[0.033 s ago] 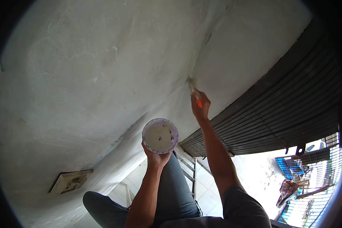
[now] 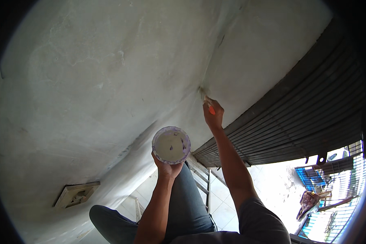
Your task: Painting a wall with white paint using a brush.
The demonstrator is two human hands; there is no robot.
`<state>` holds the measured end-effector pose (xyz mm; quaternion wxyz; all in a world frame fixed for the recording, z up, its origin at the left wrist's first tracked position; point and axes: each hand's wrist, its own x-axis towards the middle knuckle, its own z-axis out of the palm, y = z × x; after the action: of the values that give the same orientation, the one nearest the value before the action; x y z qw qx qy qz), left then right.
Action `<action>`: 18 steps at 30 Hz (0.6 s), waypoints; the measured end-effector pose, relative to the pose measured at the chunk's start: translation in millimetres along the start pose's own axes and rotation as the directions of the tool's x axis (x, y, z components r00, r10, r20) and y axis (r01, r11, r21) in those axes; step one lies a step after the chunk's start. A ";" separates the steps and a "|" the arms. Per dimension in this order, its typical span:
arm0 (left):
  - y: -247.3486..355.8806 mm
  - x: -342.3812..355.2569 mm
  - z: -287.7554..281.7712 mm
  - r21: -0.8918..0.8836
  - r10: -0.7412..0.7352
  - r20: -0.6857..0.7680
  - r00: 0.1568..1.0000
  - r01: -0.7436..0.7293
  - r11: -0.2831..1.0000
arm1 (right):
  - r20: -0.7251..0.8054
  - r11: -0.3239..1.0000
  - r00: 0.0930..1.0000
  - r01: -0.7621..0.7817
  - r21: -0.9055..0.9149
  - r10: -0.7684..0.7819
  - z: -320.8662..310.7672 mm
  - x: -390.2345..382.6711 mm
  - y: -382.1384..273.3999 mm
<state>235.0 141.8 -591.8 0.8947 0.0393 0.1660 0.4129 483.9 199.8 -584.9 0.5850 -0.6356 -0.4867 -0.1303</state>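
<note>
My left hand (image 2: 167,168) is closed around the lower side of a round tub of pale paint (image 2: 169,148), whose whitish rim carries purple smears. Up and to the right, my right hand (image 2: 213,113) grips a paintbrush with an orange handle (image 2: 211,110). Its bristles, slightly blurred, touch the corner (image 2: 202,90) where two pale grey plastered surfaces meet. My fingers cover part of the brush handle.
A dark ribbed metal shutter (image 2: 288,110) slants across the right, close to my right forearm. A metal ladder (image 2: 203,183) stands below, by my legs. An open wall box (image 2: 76,194) is at lower left. Blue barred grating (image 2: 311,179) shows at lower right.
My right hand and the brush have shifted slightly to the left along the corner. The left hand and the tub have stayed in place.
</note>
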 end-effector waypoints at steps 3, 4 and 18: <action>0.8 0.1 -2.0 0.006 0.003 -0.008 1.000 -0.003 1.000 | 0.082 0.995 0.997 -0.010 -0.099 0.018 -6.4 10.3 0.5; -0.2 2.5 -1.0 0.007 0.001 -0.002 1.000 -0.001 1.000 | 0.096 0.991 0.995 -0.020 -0.131 0.033 -11.6 25.4 1.2; 1.6 -5.1 10.1 0.036 0.019 0.006 1.000 -0.019 0.999 | -0.356 0.917 0.900 0.339 0.208 -0.252 -58.4 201.9 -105.3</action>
<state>234.0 139.6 -580.6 0.8902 0.0580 0.1706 0.4183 525.7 226.4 -355.1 0.7094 -0.4396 -0.4888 -0.2540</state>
